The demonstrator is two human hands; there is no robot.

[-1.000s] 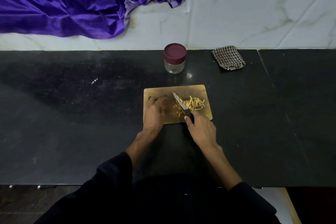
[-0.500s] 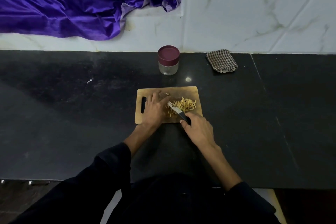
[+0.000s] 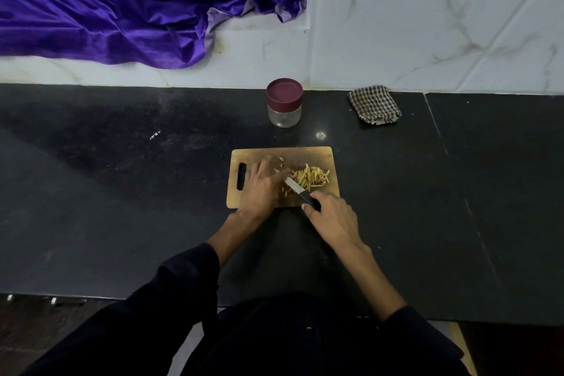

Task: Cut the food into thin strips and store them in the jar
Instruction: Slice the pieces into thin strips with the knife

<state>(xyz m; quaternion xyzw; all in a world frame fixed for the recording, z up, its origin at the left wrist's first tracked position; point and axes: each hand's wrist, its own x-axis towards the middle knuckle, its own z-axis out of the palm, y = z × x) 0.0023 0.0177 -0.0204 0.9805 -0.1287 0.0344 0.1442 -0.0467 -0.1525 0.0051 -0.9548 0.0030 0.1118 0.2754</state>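
Black stone counter (image 3: 122, 207) runs under a white marbled tile wall (image 3: 427, 24); purple satin cloth (image 3: 106, 9) drapes down the wall at left. Your dark sleeves fill the near edge.

Wooden cutting board (image 3: 305, 154) lies centre, long axis left to right, handle slot at its left end.

Your left hand (image 3: 262, 185) rests on the board, fingers bent down over whatever is under them; what they press is hidden. Your right hand (image 3: 334, 218) has its fingers wrapped round the black handle of the knife (image 3: 297, 191). Blade points up and left, tip by your left fingers, its long axis diagonal across the board.

Pale yellow strips (image 3: 311, 178) lie heaped on the board's right half, mostly running away from you.

Checked cloth (image 3: 374, 104) sits folded near the wall.

Jar (image 3: 284, 102) stands upright beyond the board, maroon lid on, glass looking empty.
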